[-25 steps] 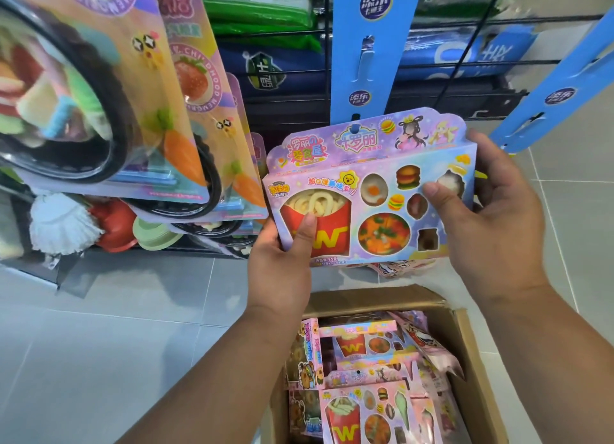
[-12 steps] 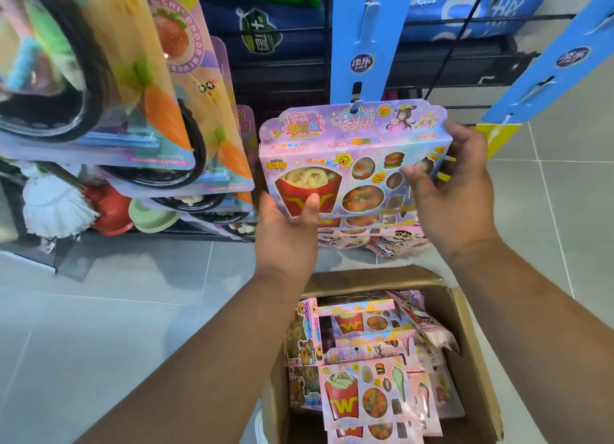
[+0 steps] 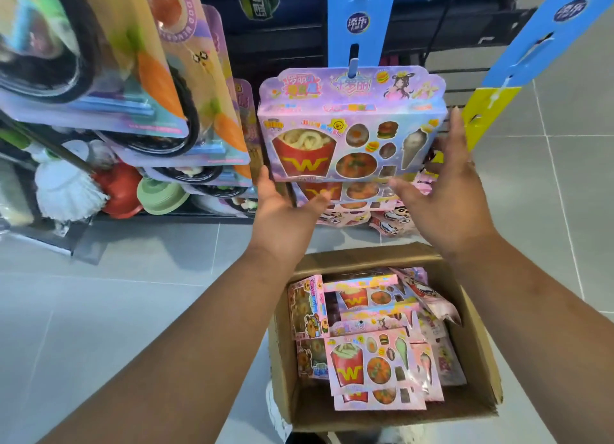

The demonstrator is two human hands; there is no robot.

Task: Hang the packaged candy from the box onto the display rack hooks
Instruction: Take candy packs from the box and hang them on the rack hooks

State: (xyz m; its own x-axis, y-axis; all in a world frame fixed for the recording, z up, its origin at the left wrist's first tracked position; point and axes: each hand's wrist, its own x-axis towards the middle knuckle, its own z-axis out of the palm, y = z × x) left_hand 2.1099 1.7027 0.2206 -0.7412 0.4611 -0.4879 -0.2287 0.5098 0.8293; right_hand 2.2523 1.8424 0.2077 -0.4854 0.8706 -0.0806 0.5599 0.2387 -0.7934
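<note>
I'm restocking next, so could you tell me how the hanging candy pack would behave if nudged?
Hung from one hook through its header, the candy pack would probably swing or twist. Its boxy cardboard sides look stiff, and small sweets behind windows suggest it is light.

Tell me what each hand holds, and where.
Nothing: left hand and right hand are open by the candy pack, which hangs on the hook.

The left forearm (image 3: 186, 327) and right forearm (image 3: 531, 310) were bare, as were the left hand (image 3: 282, 211) and right hand (image 3: 448, 204). A white shoe (image 3: 277, 410) showed near the bottom edge.
</note>
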